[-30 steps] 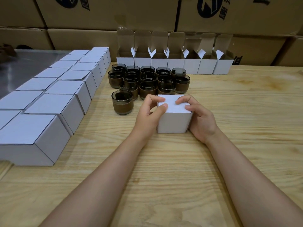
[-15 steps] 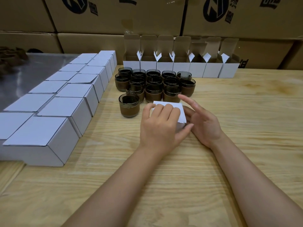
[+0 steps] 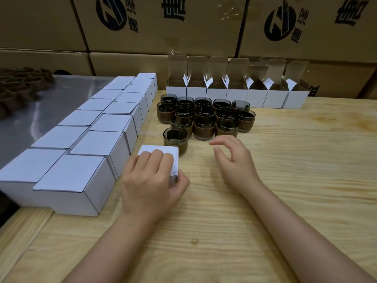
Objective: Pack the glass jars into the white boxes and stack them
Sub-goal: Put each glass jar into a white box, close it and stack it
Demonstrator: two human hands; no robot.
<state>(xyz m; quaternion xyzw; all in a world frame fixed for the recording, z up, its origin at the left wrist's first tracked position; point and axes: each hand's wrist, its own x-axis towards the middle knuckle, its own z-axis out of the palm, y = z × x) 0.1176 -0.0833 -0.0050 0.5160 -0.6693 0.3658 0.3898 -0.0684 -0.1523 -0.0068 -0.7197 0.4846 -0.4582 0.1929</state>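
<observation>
My left hand (image 3: 150,180) grips a closed white box (image 3: 163,150) from above, fingers over its top and thumb on its right side, just right of the rows of closed white boxes (image 3: 77,176). Most of that box is hidden under the hand. My right hand (image 3: 234,158) hovers free to the right, fingers loosely curled, holding nothing. Several dark glass jars (image 3: 204,115) stand clustered behind the hands, one jar (image 3: 175,137) set apart just behind the gripped box. A row of open white boxes (image 3: 236,94) stands at the back, lids up.
The wooden table (image 3: 285,180) stretches to the right and toward me. A grey metal surface (image 3: 30,111) lies at the left with brown items on it. Large brown cartons (image 3: 163,25) form a wall behind the table.
My left hand has carried the closed box leftward, close to the rows of closed boxes. My right hand has let go of it and lifted away, fingers curling loosely.
</observation>
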